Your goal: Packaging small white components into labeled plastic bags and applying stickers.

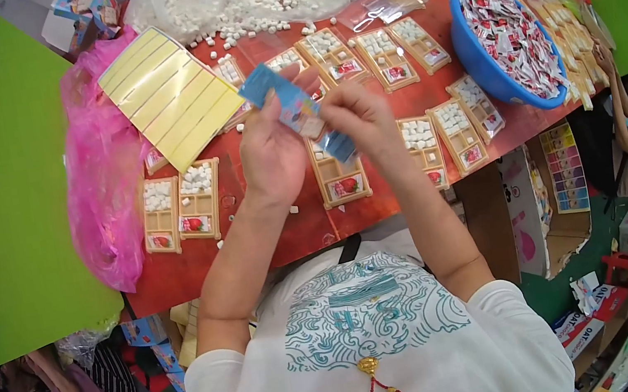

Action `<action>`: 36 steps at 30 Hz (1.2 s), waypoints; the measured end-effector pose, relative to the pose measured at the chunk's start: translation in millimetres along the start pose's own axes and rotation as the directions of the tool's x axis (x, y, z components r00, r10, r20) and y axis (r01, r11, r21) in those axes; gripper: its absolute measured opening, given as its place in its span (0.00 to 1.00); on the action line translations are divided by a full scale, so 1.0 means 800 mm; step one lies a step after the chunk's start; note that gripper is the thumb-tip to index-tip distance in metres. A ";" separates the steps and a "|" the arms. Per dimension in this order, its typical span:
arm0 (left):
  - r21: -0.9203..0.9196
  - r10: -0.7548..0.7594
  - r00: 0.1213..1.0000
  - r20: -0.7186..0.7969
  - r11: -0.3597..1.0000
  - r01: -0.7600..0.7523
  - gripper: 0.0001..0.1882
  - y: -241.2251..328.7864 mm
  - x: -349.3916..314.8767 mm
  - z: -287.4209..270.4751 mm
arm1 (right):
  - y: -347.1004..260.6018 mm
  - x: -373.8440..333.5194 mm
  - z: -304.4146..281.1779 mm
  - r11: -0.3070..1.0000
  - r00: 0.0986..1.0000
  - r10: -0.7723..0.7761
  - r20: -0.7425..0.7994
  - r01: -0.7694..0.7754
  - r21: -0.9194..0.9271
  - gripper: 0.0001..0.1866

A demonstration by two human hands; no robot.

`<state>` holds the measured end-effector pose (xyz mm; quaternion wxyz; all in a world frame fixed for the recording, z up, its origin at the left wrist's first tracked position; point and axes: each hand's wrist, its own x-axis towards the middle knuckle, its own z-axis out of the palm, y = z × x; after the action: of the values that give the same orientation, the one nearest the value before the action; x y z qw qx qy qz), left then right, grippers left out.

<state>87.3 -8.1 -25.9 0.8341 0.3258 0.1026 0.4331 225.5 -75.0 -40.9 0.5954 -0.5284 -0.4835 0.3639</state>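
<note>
My left hand (270,153), palm up, grips a blue printed label strip (287,101) between thumb and fingers. At the strip's lower right end, my right hand (362,122) has its fingertips pinched on it. A yellow sheet with parallel lines (170,95) lies up and left of my left hand, its corner close to the strip's upper end. Below the hands sits a small tan compartment tray (345,188), partly covered by them, with white cubes and a red strawberry-printed packet. Similar trays lie around, including a tan tray (199,201) left of my left forearm.
A clear plastic bag (146,3) of small white cubes spreads across the table's far side. On the right stands a blue basin (463,39) full of small red-and-white packets. Pink plastic (96,175) drapes over the red table's (169,279) left edge. Other people work at both sides.
</note>
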 end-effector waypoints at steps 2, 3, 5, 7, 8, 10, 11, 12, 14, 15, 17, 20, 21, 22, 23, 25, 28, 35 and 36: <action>0.011 -0.031 1.000 0.006 0.999 0.030 0.27 -0.001 0.001 0.009 | -0.008 0.002 -0.015 0.995 0.995 -0.086 -0.050 0.088 0.037 0.04; 0.129 -0.003 0.998 -0.064 0.992 0.011 0.26 -0.004 0.000 0.012 | -0.013 0.002 -0.025 0.997 0.992 -0.072 -0.107 0.076 0.030 0.04; 0.417 0.108 0.976 -0.187 0.909 -0.021 0.24 -0.011 -0.006 0.009 | -0.026 -0.002 -0.042 0.992 0.985 0.023 -0.170 -0.002 0.128 0.05; 0.611 0.127 0.984 -0.124 0.791 -0.025 0.21 -0.021 -0.033 -0.013 | -0.029 -0.005 -0.060 0.994 0.989 0.059 -0.139 -0.045 0.103 0.05; 0.772 0.125 0.990 -0.057 0.634 -0.036 0.18 -0.026 -0.048 -0.023 | -0.029 -0.007 -0.068 0.993 0.989 0.098 -0.115 -0.089 0.077 0.05; 0.919 0.131 0.990 0.048 0.383 -0.095 0.13 -0.033 -0.077 -0.035 | -0.020 -0.010 -0.076 0.985 0.982 0.172 -0.073 -0.169 0.041 0.05; 0.920 0.132 0.990 0.042 0.382 -0.090 0.13 -0.041 -0.091 -0.043 | -0.008 -0.010 -0.076 0.986 0.987 0.161 0.008 -0.161 -0.050 0.05; 0.934 0.141 0.978 0.152 0.305 -0.189 0.12 -0.050 -0.103 -0.050 | 0.005 -0.008 -0.076 0.979 0.984 0.158 0.087 -0.145 -0.141 0.05; 0.933 0.140 0.957 0.255 0.226 -0.281 0.11 -0.058 -0.119 -0.054 | 0.025 0.000 -0.070 0.967 0.971 0.190 0.146 -0.160 -0.197 0.05; 0.909 0.115 0.928 0.355 0.190 -0.372 0.11 -0.061 -0.123 -0.048 | 0.031 0.005 -0.065 0.948 0.964 0.117 0.239 -0.037 -0.317 0.04; 0.860 0.108 0.871 0.480 0.140 -0.491 0.14 -0.068 -0.126 -0.042 | 0.044 0.014 -0.059 0.882 0.919 0.107 0.379 0.088 -0.463 0.04; 0.836 0.103 0.840 0.533 0.088 -0.541 0.15 -0.071 -0.122 -0.041 | 0.052 0.019 -0.051 0.840 0.910 0.104 0.401 0.135 -0.525 0.08; 0.838 0.103 0.842 0.529 0.088 -0.538 0.15 -0.071 -0.121 -0.042 | 0.050 0.020 -0.049 0.842 0.909 0.106 0.403 0.134 -0.523 0.08; 0.836 0.095 0.838 0.537 0.072 -0.544 0.16 -0.070 -0.119 -0.042 | 0.047 0.022 -0.049 0.798 0.891 0.106 0.442 0.189 -0.573 0.08; 0.833 0.086 0.834 0.545 0.056 -0.550 0.16 -0.070 -0.118 -0.042 | 0.042 0.022 -0.048 0.749 0.871 0.109 0.479 0.245 -0.616 0.08; 0.828 0.070 0.828 0.557 0.030 -0.560 0.16 -0.070 -0.116 -0.041 | 0.040 0.020 -0.046 0.738 0.862 0.143 0.486 0.234 -0.632 0.08; 0.812 0.056 0.811 0.583 -0.016 -0.583 0.16 -0.074 -0.116 -0.042 | 0.042 0.012 -0.043 0.692 0.845 0.186 0.501 0.249 -0.678 0.07; 0.786 0.057 0.787 0.614 -0.130 -0.604 0.17 -0.082 -0.121 -0.049 | 0.061 -0.013 -0.034 0.572 0.873 0.060 0.484 0.367 -0.734 0.04; 0.787 0.056 0.788 0.613 -0.128 -0.603 0.17 -0.083 -0.121 -0.049 | 0.062 -0.017 -0.032 0.573 0.873 0.062 0.483 0.365 -0.734 0.04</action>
<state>54.2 -94.2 -108.4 0.2038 0.9039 0.1225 0.3556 250.6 -86.2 -91.3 0.1877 -0.5933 -0.7655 0.1635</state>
